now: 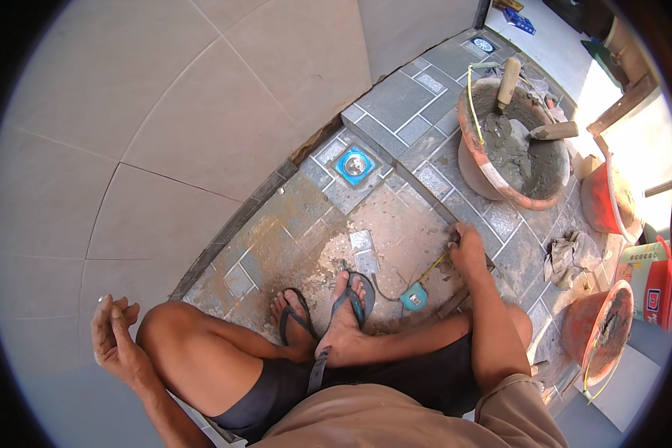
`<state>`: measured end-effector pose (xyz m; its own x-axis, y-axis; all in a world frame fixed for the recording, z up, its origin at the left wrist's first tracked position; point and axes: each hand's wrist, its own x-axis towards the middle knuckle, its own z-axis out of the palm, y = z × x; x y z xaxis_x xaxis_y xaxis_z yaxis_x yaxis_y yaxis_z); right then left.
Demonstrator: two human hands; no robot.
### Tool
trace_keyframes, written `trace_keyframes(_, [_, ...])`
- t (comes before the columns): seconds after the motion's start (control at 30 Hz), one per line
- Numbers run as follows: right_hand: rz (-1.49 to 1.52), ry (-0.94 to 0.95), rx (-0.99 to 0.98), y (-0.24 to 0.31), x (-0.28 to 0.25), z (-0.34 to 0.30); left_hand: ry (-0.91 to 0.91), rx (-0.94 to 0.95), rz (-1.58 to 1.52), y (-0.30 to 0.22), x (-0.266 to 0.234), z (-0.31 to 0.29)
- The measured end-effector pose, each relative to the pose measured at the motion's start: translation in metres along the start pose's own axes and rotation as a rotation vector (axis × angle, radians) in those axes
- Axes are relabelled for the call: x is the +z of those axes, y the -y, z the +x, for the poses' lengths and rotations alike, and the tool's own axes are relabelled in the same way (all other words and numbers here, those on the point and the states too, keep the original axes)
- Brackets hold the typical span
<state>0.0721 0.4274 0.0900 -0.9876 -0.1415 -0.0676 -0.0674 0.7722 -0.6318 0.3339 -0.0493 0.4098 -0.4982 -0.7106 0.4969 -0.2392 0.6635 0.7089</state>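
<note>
My right hand (pixel 467 250) is closed at the edge of the raised tiled step, on the right of the unfinished floor patch. Its fingers pinch the end of a yellow tape blade (pixel 436 263), which runs down to a teal tape measure (pixel 414 297) on the floor, a dark strap beside it. At the lower left my left hand (pixel 117 340) is raised beside my bent knee, fingers curled. A small whitish thing (pixel 103 298) shows at its fingertips, too small to name. Small pale tile pieces (pixel 364 260) lie in front of my sandalled feet (pixel 343 317).
A bucket of wet mortar (pixel 493 187) with two wooden-handled tools stands at the upper right. Further right are two orange buckets (pixel 593 198) (pixel 582 336), a crumpled rag (pixel 571 257) and a red-and-green pail (pixel 642 287). A blue-rimmed floor drain (pixel 355 165) sits near the tiled wall (pixel 179 201).
</note>
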Motion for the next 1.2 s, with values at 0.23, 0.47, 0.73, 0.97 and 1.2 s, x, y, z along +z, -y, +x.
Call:
trace_keyframes(0.23, [0.021,0.228,0.105,-0.01,-0.004,0.004,0.019,-0.008,0.048,-0.023,0.022,0.0])
trace_keyframes(0.47, [0.243,0.34,0.017,-0.026,0.006,0.0,0.039,0.063,-0.002,-0.041,0.041,-0.005])
trace_keyframes(0.73, [0.213,0.375,0.063,-0.034,0.007,0.002,0.043,0.138,-0.096,-0.045,0.037,-0.011])
trace_keyframes(0.97, [0.136,0.354,0.066,-0.047,0.013,0.0,0.006,0.102,-0.152,-0.043,0.03,-0.012])
trace_keyframes(1.2, [0.079,0.314,0.107,-0.047,0.016,-0.006,-0.001,0.091,-0.178,-0.032,0.013,-0.012])
